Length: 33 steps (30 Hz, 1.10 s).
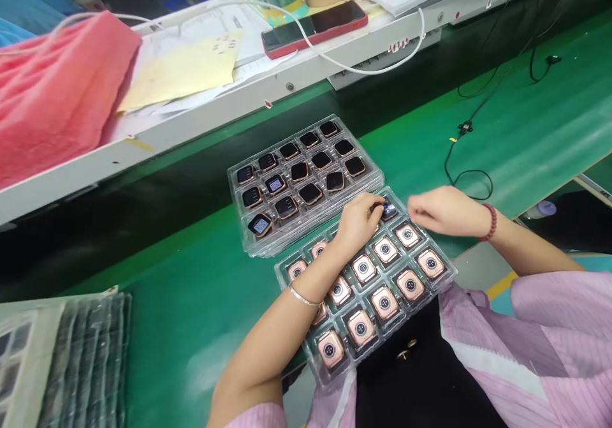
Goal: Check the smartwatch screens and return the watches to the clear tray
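Note:
A clear plastic tray (351, 297) rests at the green table's near edge, holding several rose-gold watch bodies, backs up. At its top corner my left hand (361, 219) has closed fingertips at a watch body (389, 209) whose dark face shows a bluish reflection. My right hand (433, 211) is slightly blurred, fingers curled together, just right of that corner; anything inside them is hidden. Behind lies a stack of clear trays (306, 208), the top one with several watch bodies, dark screens up. Two of those screens (275, 184) are lit.
A white shelf (191, 118) runs behind, bearing red foam (62, 90), papers (186, 64), a red-edged phone (315, 29) and a looping white cable (354, 69). Black cables (466, 128) lie on the green table (172, 326) at right. More stacked trays (86, 358) stand lower left.

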### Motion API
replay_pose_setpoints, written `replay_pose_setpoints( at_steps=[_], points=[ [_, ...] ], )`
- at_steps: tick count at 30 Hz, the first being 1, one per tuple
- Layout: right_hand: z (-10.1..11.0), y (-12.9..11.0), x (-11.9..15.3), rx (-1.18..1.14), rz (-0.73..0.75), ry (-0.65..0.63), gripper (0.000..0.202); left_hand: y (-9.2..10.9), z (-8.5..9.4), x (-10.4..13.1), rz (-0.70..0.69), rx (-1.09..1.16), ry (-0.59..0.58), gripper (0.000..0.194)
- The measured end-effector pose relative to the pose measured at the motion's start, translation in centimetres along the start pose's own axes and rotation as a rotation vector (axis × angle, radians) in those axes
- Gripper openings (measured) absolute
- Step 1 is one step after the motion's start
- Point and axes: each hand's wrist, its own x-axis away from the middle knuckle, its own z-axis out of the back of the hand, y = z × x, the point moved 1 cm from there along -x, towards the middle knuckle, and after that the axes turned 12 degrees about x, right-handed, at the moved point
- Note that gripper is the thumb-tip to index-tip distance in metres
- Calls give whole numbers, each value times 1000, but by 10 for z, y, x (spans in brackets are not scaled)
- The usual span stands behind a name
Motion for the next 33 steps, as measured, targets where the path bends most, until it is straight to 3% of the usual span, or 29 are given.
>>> replay_pose_setpoints(
  at_steps=[2, 4, 7, 11, 14, 17, 23, 27, 30, 33],
  points=[
    [0, -8, 19, 26, 61, -132, 19, 3, 0, 4, -32, -16, -2, 22],
    [0, -13, 30, -38, 78, -165, 19, 8, -1, 9, -89, -9, -10, 25],
    [-1, -14, 32, -185, 19, -91, 16, 16, -3, 16, -185, 45, -75, 32],
    [-6, -7, 29, -37, -120, -86, 18, 17, -4, 18, -226, 117, -124, 41],
    [-7, -4, 31, -100, -71, -110, 17, 14, -4, 17, -219, 148, -156, 45],
    [-4, -5, 33, -257, -34, -39, 19, 14, -3, 17, -224, 168, -224, 49],
    [-6, -10, 34, -87, -34, -69, 23, 15, -1, 17, -202, 198, -243, 55],
    [-9, -8, 29, -283, -60, 92, 18, 15, -2, 16, -183, 269, -324, 63],
    [-19, -3, 22, -241, -185, 242, 16, 15, -4, 16, -113, 294, -369, 66],
    [-30, 1, 16, -182, -239, 253, 14, 16, -6, 17, -40, 308, -356, 60]
  ],
)
